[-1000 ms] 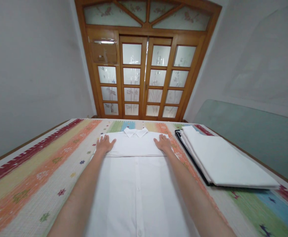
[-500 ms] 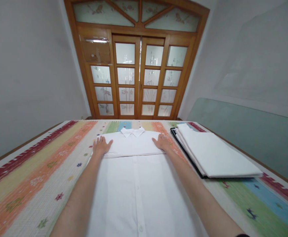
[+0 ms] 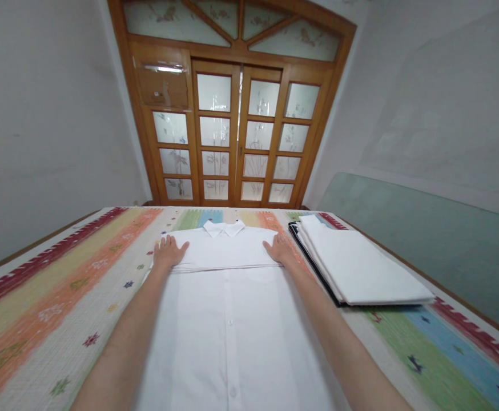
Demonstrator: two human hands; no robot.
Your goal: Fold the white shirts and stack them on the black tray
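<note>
A white button-up shirt (image 3: 202,342) lies front side up, running from the near edge of the view toward the far side of the table. Across its upper part rests a folded layer of white shirt cloth (image 3: 224,251), with stacked edges along its near side and a pointed collar (image 3: 224,229) at the top. My left hand (image 3: 170,252) presses flat on the left shoulder end of this layer, thumb spread inward. On the right shoulder end lies my right hand (image 3: 278,249), also flat with its thumb apart. Neither hand grips anything.
A striped, patterned cloth (image 3: 116,308) covers the table. To the right sits a stack of folded white cloth (image 3: 373,268) with a dark layer beneath. A pale green panel (image 3: 403,211) stands along the right wall. Beyond the table are wooden doors with glass panes (image 3: 236,134).
The view has shifted slightly, so the scene sits a little further left. Relative to the collar, my right hand is slightly further outward. Both hands stay flat on the shirt cloth.
</note>
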